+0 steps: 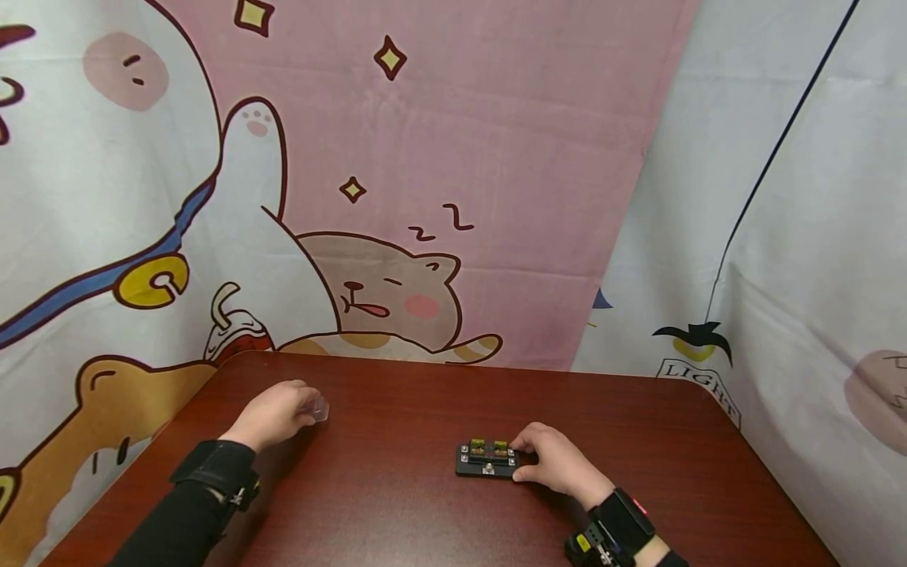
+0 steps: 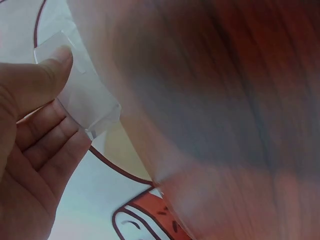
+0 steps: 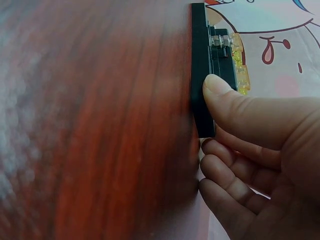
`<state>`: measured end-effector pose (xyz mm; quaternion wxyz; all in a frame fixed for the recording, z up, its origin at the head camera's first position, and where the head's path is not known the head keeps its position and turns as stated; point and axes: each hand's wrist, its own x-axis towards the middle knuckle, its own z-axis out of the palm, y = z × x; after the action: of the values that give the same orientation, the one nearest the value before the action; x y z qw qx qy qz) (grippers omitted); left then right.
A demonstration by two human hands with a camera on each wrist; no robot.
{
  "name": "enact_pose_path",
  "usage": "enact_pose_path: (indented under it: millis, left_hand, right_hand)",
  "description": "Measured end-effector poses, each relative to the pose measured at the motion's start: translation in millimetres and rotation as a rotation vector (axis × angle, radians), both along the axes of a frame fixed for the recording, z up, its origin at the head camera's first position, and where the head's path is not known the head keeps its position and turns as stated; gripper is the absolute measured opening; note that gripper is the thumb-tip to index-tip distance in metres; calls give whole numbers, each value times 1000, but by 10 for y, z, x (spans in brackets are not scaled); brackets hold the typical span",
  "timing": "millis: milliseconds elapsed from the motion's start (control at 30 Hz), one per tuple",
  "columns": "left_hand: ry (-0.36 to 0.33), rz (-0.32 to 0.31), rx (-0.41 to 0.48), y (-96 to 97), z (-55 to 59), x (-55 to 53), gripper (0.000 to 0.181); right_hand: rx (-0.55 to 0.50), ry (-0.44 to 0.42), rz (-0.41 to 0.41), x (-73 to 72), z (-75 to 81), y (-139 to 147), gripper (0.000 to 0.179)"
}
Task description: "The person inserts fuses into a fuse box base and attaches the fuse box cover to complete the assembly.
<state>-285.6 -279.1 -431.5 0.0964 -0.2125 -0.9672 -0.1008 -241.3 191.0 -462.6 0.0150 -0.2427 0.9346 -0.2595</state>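
My left hand (image 1: 271, 413) is raised over the left part of the table and pinches a small clear plastic cover (image 2: 85, 95). In the left wrist view the thumb lies flat across one face of this cover, with the fingers behind it. A black fuse block (image 1: 473, 470) with screw terminals and two yellow blade fuses (image 1: 478, 448) sits on the table right of the middle. My right hand (image 1: 558, 463) grips the block's right end between thumb and fingers. The right wrist view shows the thumb on the near side of the black base (image 3: 199, 60); the other fingers curl below its end.
The dark red wooden table (image 1: 383, 512) stretches under both hands. Behind it hangs a printed cloth (image 1: 538, 197) with cartoon animals, and a white cloth (image 1: 815, 236) hangs along the right side. The table's far edge runs close behind the left hand.
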Motion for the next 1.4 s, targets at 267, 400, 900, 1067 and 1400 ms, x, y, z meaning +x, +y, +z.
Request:
enact_pose_path:
  millis: [267,400,900,1067,1400]
  left_hand:
    - [64,-20,15,263,58,15,34]
    - [83,-40,43,424,98,37,36]
    - [169,-151,99,978,158,120,36]
    - [193,-192,139,1155,150,147,38]
    - [194,-252,199,1560,107,228,40]
  right_hand:
    - [-5,7,1,-6,-7,12,31]
    - [-5,8,-1,-7,-6,13,30]
    - [-7,-5,-3,-6,-4,9,30]
    - [-9,-7,-6,5,11,3,30]
    - [4,0,-20,-7,24,5,30]
